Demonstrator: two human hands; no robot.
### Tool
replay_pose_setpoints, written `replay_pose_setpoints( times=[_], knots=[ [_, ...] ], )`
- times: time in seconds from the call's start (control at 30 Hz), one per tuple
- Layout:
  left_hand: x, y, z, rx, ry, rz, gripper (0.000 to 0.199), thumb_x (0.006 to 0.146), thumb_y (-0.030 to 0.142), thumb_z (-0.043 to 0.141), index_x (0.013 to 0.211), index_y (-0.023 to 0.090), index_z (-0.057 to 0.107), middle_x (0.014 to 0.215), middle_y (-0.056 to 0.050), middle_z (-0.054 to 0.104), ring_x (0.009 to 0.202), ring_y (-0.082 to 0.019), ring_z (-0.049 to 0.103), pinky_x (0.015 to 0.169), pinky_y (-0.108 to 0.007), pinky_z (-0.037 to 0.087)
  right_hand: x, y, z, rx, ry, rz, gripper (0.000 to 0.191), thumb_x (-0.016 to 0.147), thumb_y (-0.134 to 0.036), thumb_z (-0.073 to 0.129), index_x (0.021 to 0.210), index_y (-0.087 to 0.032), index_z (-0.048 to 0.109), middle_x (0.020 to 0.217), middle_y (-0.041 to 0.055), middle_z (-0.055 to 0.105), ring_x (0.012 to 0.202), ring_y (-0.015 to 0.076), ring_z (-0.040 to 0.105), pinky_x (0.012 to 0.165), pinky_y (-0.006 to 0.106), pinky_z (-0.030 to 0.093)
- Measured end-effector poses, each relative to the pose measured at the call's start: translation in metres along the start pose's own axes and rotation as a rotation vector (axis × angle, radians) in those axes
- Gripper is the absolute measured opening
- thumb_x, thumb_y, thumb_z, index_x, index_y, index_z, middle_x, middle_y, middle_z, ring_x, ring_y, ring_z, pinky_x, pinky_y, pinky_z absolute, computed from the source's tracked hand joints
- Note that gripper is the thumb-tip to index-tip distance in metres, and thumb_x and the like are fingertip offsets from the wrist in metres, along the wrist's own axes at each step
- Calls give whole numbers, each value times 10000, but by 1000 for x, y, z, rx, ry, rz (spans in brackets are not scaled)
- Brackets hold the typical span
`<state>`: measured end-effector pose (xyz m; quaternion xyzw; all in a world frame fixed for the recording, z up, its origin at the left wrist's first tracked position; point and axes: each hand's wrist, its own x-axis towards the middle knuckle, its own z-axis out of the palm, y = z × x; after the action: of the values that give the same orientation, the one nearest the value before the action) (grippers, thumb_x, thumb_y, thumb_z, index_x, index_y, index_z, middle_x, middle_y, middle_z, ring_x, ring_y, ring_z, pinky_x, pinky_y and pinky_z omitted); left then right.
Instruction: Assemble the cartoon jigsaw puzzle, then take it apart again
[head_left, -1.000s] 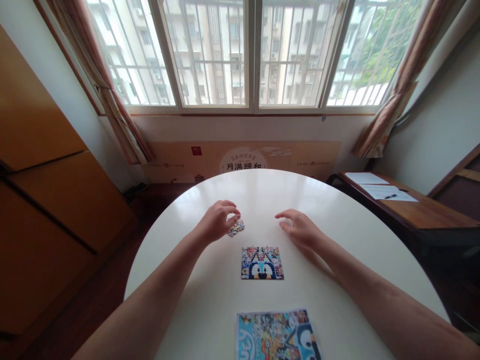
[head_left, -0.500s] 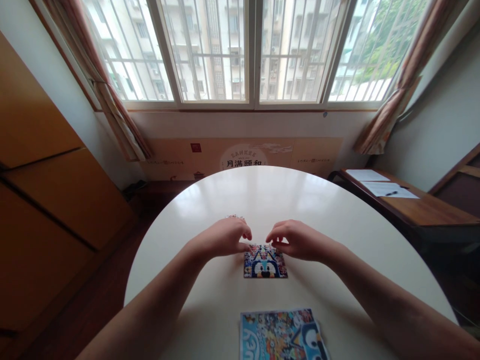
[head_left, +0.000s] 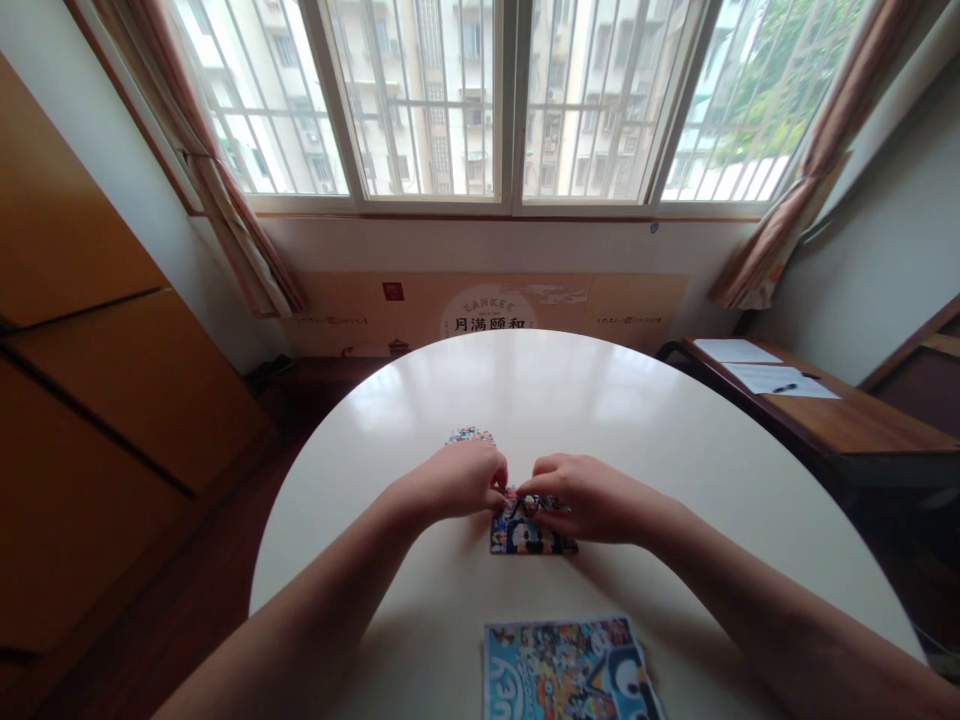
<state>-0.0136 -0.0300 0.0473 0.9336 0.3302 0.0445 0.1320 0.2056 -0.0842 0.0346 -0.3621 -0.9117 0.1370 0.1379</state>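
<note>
A partly assembled jigsaw puzzle (head_left: 517, 543) with a blue cartoon dog face lies flat on the white round table (head_left: 405, 620). My left hand (head_left: 469, 478) is at its upper left corner, thumb and fingertips drawn together. Whatever they pinch is too small to make out. My right hand (head_left: 589, 495) reaches over the puzzle's upper right part, its index finger and thumb apart and the fingertips on or just above the surface. That hand hides part of the puzzle. Behind my left hand sits a pile of loose puzzle pieces (head_left: 470, 435).
Nearest me on the table lies a colourful picture sheet or box (head_left: 555, 670) with the same dog, cut off by the frame's lower edge. To the right stands a brown wooden desk (head_left: 862, 420) with papers (head_left: 780, 380) and a pen. A wooden cabinet (head_left: 90, 400) is at left.
My right hand has moved left and down over the puzzle, covering more of it. My left hand has shifted slightly, its thumb and fingers closing together. More of the loose pieces shows.
</note>
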Motion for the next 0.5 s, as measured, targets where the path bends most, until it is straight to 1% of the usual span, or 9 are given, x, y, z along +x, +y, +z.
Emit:
replay_pose_setpoints(
  times=[0.1,0.2,0.37,0.5],
  knots=[
    [1,-1,1,-11,-24,-16,28,717,255,747,738,242,762,748,-32,736,700,-212,663,589,-280,434,0,1,1,3,8,-6,267,864,-222,635,1104,-286,732,934,53,673,783,178,601,680,286,417],
    [2,-1,0,-19,-23,-24,50,713,255,747,756,234,761,757,-33,737,710,-214,668,587,-280,432,0,1,2,0,11,-6,273,865,-223,640,1111,-292,735,943,55,673,787,178,601,684,287,418],
    [2,2,-2,-32,-65,-80,104,719,273,740,804,215,752,808,-41,745,754,-222,669,620,-284,446,0,3,3,-15,-1,-6,268,876,-233,633,1118,-288,734,916,48,662,782,167,597,687,278,416],
    [3,0,-3,-102,-89,-95,112,740,195,665,813,203,750,826,-37,748,773,-205,665,650,-277,449,-1,3,3,-10,-22,-6,242,884,-234,626,1095,-270,739,916,46,660,771,156,595,695,273,419]
  ],
)
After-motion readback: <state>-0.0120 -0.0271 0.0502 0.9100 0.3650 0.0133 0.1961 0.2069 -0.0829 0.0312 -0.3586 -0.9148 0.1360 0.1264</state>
